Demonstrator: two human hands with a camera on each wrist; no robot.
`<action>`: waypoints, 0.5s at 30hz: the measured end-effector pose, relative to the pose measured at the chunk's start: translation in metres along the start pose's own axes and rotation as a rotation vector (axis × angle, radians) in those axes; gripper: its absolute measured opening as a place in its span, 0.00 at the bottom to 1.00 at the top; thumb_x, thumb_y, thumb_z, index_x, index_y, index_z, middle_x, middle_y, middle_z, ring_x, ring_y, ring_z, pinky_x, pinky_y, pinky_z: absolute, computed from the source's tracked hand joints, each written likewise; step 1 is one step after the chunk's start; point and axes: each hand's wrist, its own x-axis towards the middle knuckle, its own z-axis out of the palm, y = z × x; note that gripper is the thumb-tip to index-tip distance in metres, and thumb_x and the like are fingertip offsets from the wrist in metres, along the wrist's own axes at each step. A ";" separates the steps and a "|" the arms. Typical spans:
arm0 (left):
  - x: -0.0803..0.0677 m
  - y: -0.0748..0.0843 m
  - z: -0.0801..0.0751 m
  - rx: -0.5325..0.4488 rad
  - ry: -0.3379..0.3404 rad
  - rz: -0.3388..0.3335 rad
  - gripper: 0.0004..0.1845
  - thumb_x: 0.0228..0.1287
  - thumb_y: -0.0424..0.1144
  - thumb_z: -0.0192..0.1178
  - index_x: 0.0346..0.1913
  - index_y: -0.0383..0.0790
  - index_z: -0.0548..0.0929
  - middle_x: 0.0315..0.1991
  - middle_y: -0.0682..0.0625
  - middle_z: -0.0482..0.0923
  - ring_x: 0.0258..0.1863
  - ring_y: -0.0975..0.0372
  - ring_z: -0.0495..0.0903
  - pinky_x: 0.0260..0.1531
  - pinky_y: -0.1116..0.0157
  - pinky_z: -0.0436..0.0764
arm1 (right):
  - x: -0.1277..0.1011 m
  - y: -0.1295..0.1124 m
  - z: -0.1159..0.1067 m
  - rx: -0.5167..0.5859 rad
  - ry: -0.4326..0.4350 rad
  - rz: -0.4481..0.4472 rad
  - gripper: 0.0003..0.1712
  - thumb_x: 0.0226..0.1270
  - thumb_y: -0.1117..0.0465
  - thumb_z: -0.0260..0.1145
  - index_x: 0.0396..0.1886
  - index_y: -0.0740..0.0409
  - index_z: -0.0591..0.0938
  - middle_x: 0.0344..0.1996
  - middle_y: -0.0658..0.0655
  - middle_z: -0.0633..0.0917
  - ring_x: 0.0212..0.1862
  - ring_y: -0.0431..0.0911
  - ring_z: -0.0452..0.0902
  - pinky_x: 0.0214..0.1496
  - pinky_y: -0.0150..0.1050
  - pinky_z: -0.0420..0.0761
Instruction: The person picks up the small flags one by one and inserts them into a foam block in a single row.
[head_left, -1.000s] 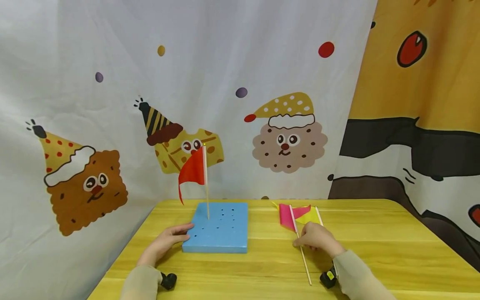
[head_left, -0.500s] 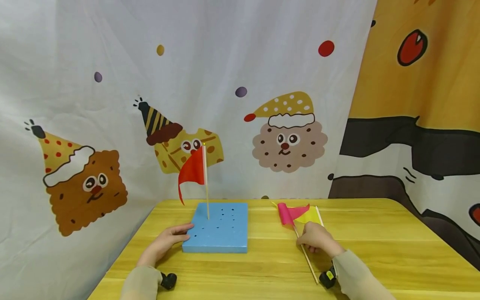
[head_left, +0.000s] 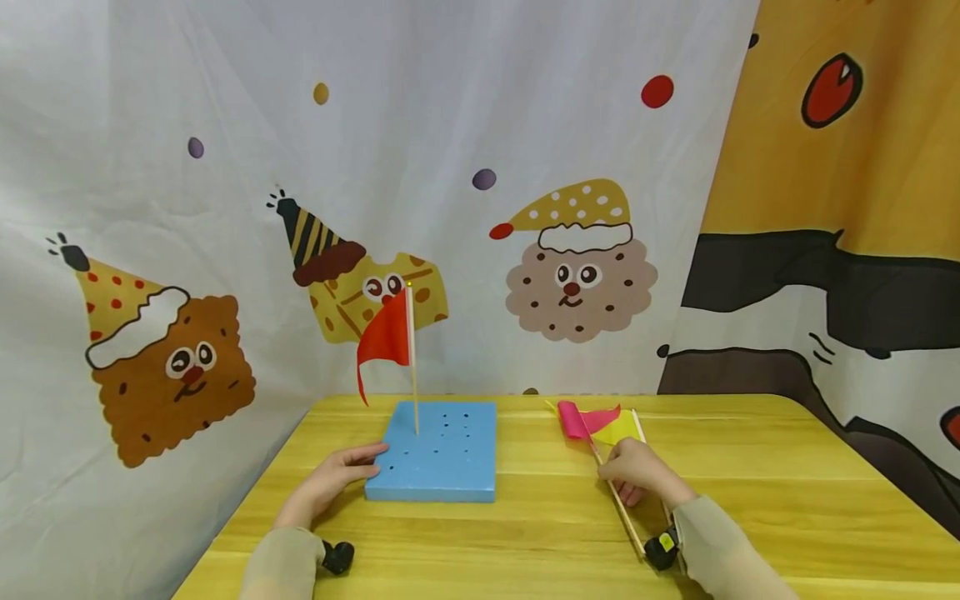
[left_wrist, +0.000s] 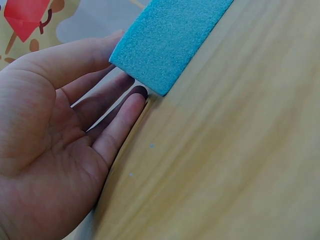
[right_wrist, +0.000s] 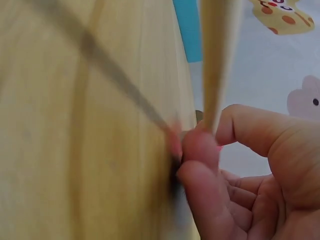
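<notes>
My left hand touches the left edge of a blue foam block, its fingers fairly straight; the left wrist view shows the fingertips at the corner of the foam. A red pennant flag on a thin stick stands upright in the block. Between thumb and fingers, my right hand pinches the wooden stick of a pink flag. That stick looms close in the right wrist view. Behind the pink cloth lies a yellow flag, its stick partly hidden by the right hand.
Several small holes dot the top of the block. Both block and loose flags are on a wooden table. A curtain printed with cartoon snacks hangs behind the table's far edge.
The lower end of the pink flag's stick has swung right, towards the right wrist, and its cloth has curled up around the stick. The left hand and the block stay in place.
</notes>
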 end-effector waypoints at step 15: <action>0.000 0.001 0.001 0.004 0.005 0.011 0.28 0.69 0.39 0.59 0.69 0.32 0.69 0.72 0.35 0.57 0.70 0.41 0.57 0.65 0.46 0.62 | 0.009 0.012 -0.005 0.275 -0.133 0.037 0.08 0.57 0.64 0.66 0.26 0.64 0.76 0.14 0.52 0.74 0.14 0.41 0.73 0.18 0.37 0.80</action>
